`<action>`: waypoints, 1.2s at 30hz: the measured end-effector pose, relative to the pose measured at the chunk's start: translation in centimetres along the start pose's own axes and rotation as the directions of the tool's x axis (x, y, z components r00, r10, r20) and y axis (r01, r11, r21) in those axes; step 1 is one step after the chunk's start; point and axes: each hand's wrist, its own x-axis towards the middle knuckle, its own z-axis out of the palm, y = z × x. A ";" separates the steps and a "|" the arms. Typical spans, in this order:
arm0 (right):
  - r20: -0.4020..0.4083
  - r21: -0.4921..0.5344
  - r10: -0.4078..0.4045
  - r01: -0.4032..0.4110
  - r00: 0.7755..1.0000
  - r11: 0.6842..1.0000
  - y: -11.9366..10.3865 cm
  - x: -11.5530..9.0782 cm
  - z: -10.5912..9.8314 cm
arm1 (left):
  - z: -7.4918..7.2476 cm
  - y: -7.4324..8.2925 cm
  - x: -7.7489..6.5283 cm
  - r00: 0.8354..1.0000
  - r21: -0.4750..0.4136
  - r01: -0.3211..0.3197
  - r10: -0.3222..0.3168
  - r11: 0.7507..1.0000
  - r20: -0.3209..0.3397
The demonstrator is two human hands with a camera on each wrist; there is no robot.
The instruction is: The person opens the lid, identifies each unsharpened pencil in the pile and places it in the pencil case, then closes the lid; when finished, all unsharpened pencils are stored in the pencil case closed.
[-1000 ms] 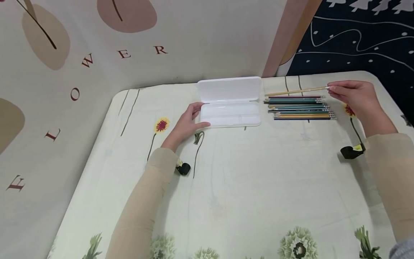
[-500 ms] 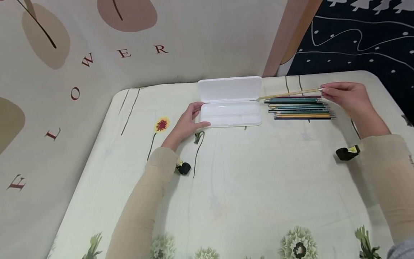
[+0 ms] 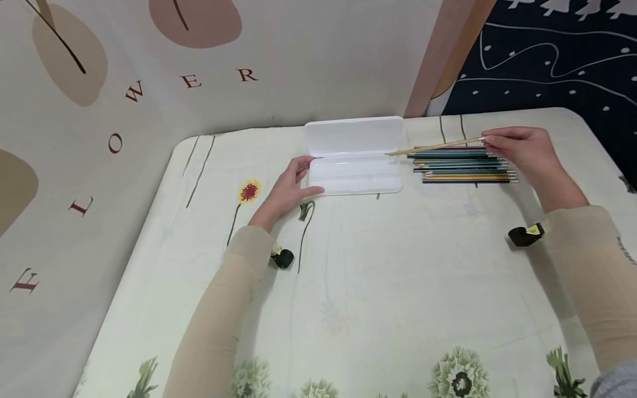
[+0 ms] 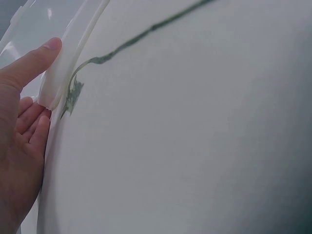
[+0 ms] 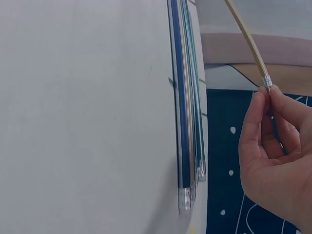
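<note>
A white plastic pencil case (image 3: 354,177) lies with its lid (image 3: 353,137) raised at the far side of the table. My left hand (image 3: 286,192) grips its left end; in the left wrist view the thumb lies over the case's edge (image 4: 54,87) and the fingers curl at its corner. With thumb and fingertips my right hand (image 3: 520,153) pinches a yellow pencil (image 3: 435,147) by its metal-banded eraser end. The pencil's other end overlaps the case's right hinge side. Below it, several pencils (image 3: 463,166) in dark green, teal, yellow and blue lie side by side.
The table has a pale flower-print cloth (image 3: 373,287). A printed light wall hanging (image 3: 318,61) rises behind it, with a dark blue patterned cloth (image 3: 542,66) at the far right. Black wrist-camera parts (image 3: 526,236) show below the right hand.
My right hand has moved left with the yellow pencil, bringing its far end from beside the case to over the case's right side. The left hand has stayed on the case.
</note>
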 end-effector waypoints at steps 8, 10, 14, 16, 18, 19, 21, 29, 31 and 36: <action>-0.004 -0.077 0.014 -0.014 1.000 0.997 0.1 0.2 1.0 | 0.0 0.1 0.0 1.000 -0.007 -0.003 0.003 1.000 0.000; -0.010 -0.098 0.022 -0.023 1.000 0.995 0.1 0.2 1.2 | 0.0 0.1 0.0 1.000 -0.005 -0.005 0.005 1.000 0.001; -0.016 -0.112 0.033 -0.035 0.999 0.993 0.2 0.2 1.8 | 0.0 0.0 -0.1 1.000 -0.003 -0.008 0.008 1.000 -0.001; -0.015 -0.123 0.036 -0.037 0.999 0.992 0.3 0.3 2.1 | 0.0 -0.1 0.0 1.000 -0.003 -0.009 0.009 1.000 -0.001; -0.012 -0.125 0.036 -0.037 0.999 0.991 0.4 0.3 2.4 | 0.0 -0.1 0.0 1.000 -0.004 -0.010 0.010 1.000 0.000; -0.009 -0.128 0.036 -0.037 0.999 0.991 0.4 0.3 2.5 | 0.0 -0.1 0.1 1.000 -0.004 -0.010 0.010 1.000 0.000; -0.003 -0.136 0.035 -0.035 0.999 0.990 0.4 0.3 2.8 | 0.0 0.0 0.1 1.000 -0.005 -0.013 0.013 1.000 0.001; 0.047 -0.115 0.015 -0.009 0.999 0.993 3.2 4.2 1.8 | 0.0 0.0 0.0 1.000 -0.008 -0.012 0.012 1.000 -0.001; 0.065 -0.097 0.018 -0.012 0.998 0.995 3.6 4.8 1.8 | 0.0 0.1 0.0 1.000 -0.008 -0.013 0.013 1.000 -0.001; 0.096 -0.090 -0.002 0.011 0.995 0.996 3.7 4.6 2.9 | 0.0 0.1 -0.1 1.000 -0.009 -0.013 0.013 1.000 -0.004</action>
